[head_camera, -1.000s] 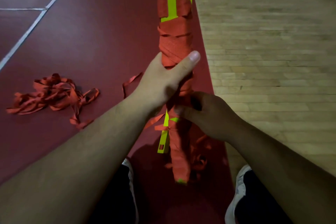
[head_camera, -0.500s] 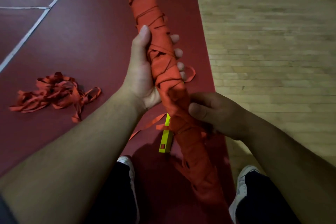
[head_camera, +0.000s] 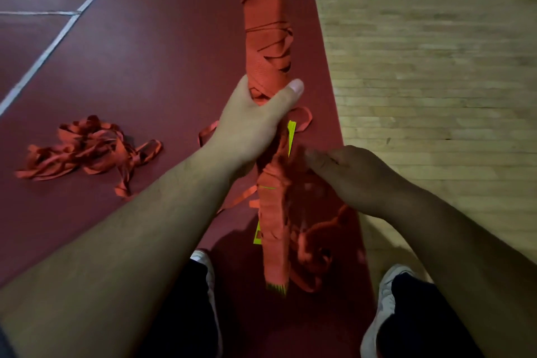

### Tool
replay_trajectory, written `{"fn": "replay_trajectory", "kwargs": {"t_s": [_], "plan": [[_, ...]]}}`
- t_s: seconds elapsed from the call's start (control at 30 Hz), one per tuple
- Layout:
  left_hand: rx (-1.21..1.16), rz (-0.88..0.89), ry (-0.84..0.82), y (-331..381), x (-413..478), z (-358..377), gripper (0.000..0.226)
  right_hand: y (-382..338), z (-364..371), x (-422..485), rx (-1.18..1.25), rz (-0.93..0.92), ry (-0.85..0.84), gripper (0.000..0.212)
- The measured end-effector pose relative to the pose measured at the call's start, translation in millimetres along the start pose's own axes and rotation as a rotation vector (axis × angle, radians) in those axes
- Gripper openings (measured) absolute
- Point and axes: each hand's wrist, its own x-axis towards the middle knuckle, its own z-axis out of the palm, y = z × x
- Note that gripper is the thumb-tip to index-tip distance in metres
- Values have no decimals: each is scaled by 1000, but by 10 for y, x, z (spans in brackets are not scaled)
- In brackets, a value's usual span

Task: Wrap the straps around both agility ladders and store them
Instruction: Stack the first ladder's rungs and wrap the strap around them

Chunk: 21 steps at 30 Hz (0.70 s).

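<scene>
A bundle of yellow-green ladder rungs wrapped in orange strap [head_camera: 268, 46] stands nearly upright at centre, rung ends showing at top and bottom. My left hand [head_camera: 255, 122] grips its middle, thumb across the front. My right hand [head_camera: 348, 174] is just right of the bundle's lower half, fingers curled against the wrap; it is blurred, and I cannot tell what it pinches. Loose orange strap [head_camera: 313, 244] hangs in loops under that hand. A second tangle of orange strap [head_camera: 87, 148] lies on the floor to the left.
The dark red court surface [head_camera: 151, 46] with white lines [head_camera: 46, 52] runs under the bundle. Pale wooden flooring [head_camera: 436, 67] fills the right side. My two shoes [head_camera: 383, 308] are at the bottom of the frame.
The bundle has turned from leaning left to nearly upright. My left hand has regripped it with the thumb now across the front. My right hand shifted slightly right along the lower wrap.
</scene>
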Motion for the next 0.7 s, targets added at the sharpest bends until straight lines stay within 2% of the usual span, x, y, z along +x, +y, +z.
{"fn": "replay_trajectory", "kwargs": {"t_s": [0.1, 0.23, 0.33, 0.43, 0.5, 0.6, 0.7], "plan": [[80, -12, 106, -56, 75, -80, 41, 26, 1, -17, -88, -65, -35, 46], [87, -35, 72, -93, 114, -125, 34, 39, -21, -11, -75, -180, 115, 20], [78, -65, 59, -62, 102, -132, 39, 47, -39, -43, -40, -173, 158, 21], [141, -142, 5, -10, 111, -161, 56, 74, -41, -7, -66, -133, 242, 21], [194, -160, -67, 15, 77, -156, 49, 98, -57, 38, 8, -93, 349, 18], [6, -175, -101, 34, 11, -69, 46, 141, -66, 75, 55, -71, 357, 13], [-208, -183, -83, 22, 18, -50, 32, 230, -31, 96, 121, 5, 181, 10]]}}
